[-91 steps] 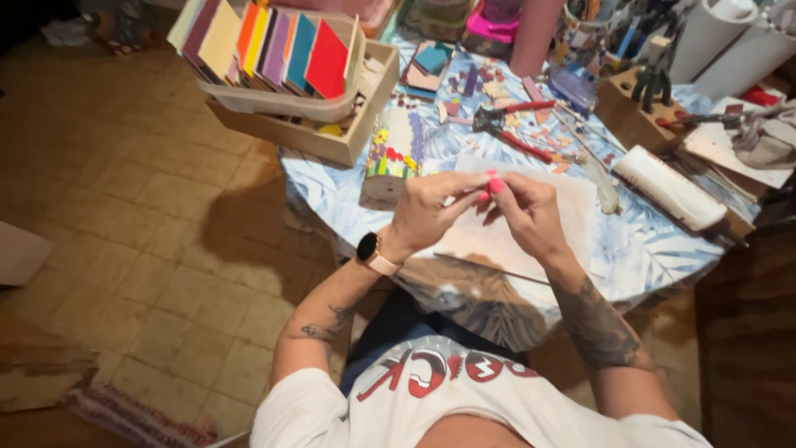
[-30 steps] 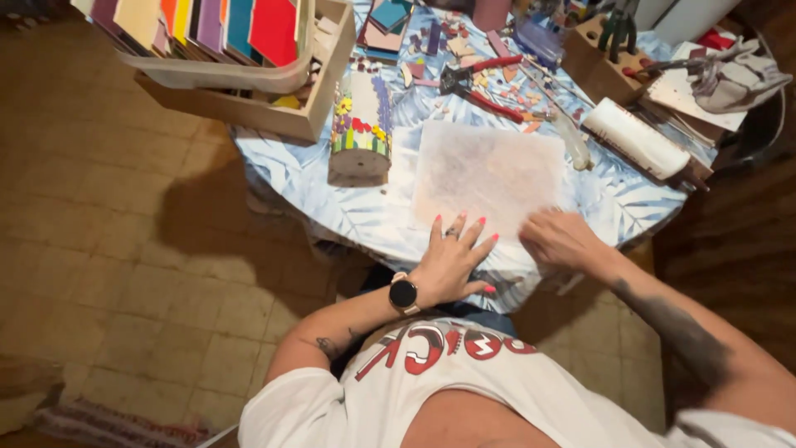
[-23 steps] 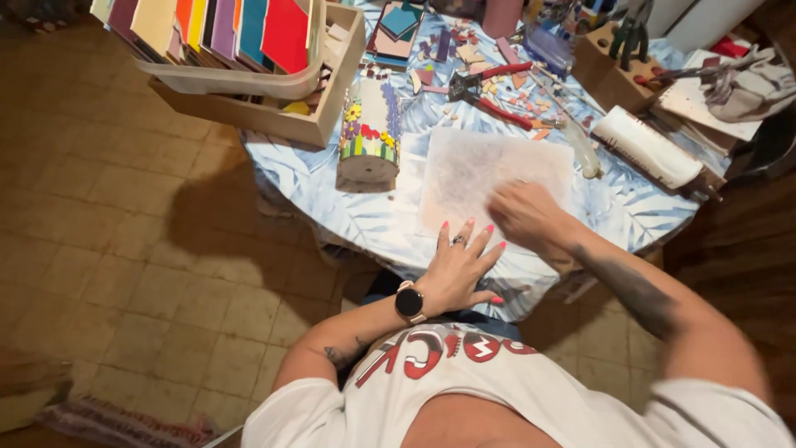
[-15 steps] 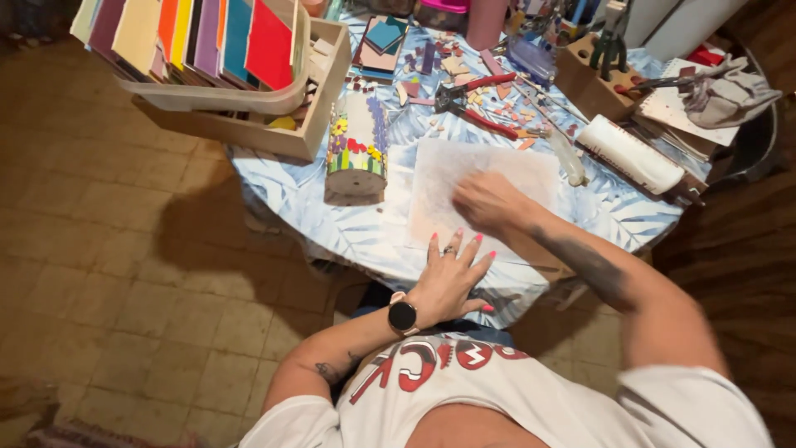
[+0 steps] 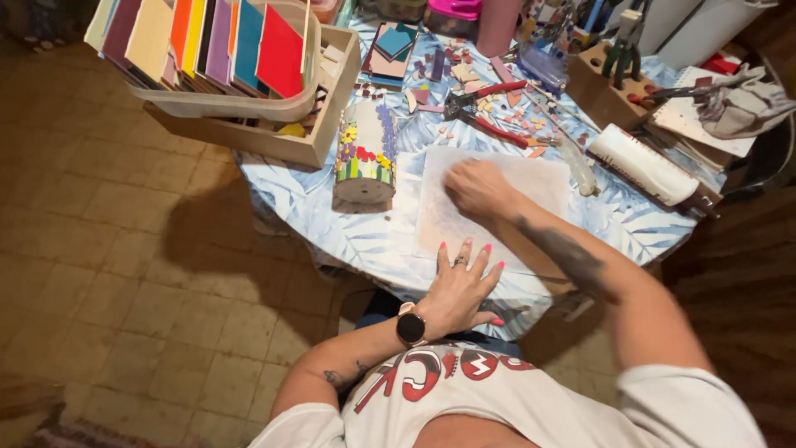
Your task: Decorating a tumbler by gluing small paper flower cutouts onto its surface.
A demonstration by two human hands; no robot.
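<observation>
Basically, the left hand (image 5: pixel 460 286) lies flat, fingers spread, pinning the near edge of the pale sheet (image 5: pixel 497 211) at 6 o'clock on the table (image 5: pixel 332 224). The right hand (image 5: pixel 477 187), loosely curled, presses the sheet's middle; can't tell if it grips anything. Best kept flat, w/ even pressure. Mosaic tube (image 5: pixel 365 158) sits at 9 o'clock of the sheet.

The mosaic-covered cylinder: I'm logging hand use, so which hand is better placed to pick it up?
Probably the left hand: it lies flat at the table's near edge on the cylinder's side. The right hand presses the pale sheet.
</observation>
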